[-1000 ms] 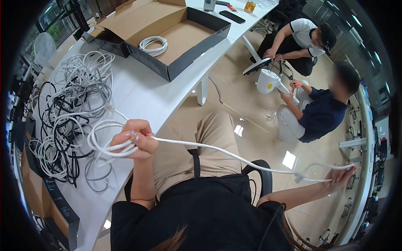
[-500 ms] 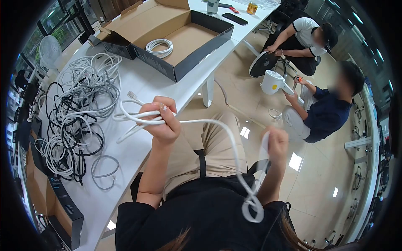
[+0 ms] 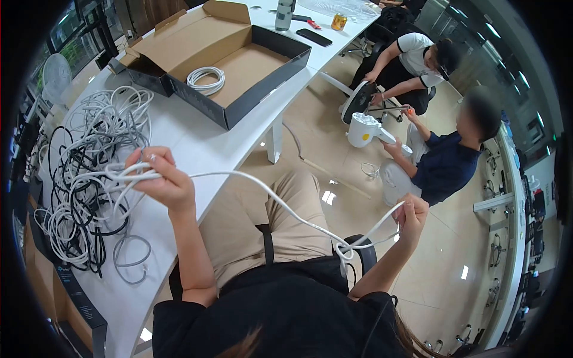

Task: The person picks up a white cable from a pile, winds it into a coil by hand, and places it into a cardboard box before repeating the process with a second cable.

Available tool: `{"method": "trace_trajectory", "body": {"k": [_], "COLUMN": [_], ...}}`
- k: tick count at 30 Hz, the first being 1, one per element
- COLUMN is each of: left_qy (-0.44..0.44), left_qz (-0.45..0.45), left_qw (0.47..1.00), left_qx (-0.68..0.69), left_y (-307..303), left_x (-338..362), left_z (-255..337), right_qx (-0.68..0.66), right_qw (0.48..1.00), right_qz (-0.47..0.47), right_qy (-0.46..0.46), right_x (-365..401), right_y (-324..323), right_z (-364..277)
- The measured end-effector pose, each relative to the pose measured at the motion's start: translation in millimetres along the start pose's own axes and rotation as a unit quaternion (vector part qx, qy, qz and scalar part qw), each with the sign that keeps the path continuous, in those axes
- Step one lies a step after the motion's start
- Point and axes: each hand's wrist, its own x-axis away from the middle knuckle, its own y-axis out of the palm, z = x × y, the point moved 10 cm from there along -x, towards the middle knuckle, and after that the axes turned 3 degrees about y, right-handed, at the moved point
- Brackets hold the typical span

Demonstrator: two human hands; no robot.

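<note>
A white network cable point(image 3: 261, 185) runs between my two hands above my lap. My left hand point(image 3: 165, 177) is closed around several gathered loops of it, over the table's edge. My right hand point(image 3: 412, 216) pinches the other stretch of cable, out to the right. Between them, near my waist, the cable crosses itself in a small loop or tangle. Beside and behind my left hand lies a large heap of tangled white, grey and black cables point(image 3: 89, 197). A short grey cable point(image 3: 132, 258) curls at the heap's near side.
On the white table point(image 3: 230, 140) an open cardboard box point(image 3: 262, 89) holds a coiled white cable point(image 3: 206, 80). Farther back are a phone point(image 3: 314, 37), a bottle point(image 3: 284, 15) and a can point(image 3: 339, 22). Two people sit at right; one holds a white appliance point(image 3: 362, 130).
My left hand has moved left toward the heap with the loops. My right hand has shifted slightly right and down, and the cable between them is stretched wider, its hanging loop raised. The view has shifted.
</note>
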Motion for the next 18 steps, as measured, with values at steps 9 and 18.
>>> {"method": "trace_trajectory", "body": {"k": [9, 18], "left_qy": [-0.038, -0.066], "left_qz": [-0.017, -0.03], "left_qw": [0.999, 0.997], "left_qx": [0.018, 0.01], "left_y": [-7.9, -10.2], "left_x": [9.4, 10.8], "left_z": [-1.1, -6.7], "right_qx": [0.299, 0.336], "right_qw": [0.844, 0.812], "right_qz": [0.435, 0.459], "right_qy": [-0.096, -0.128], "right_x": [17.1, 11.5], "right_y": [-70.7, -48.5], "right_z": [-57.9, -72.2]}}
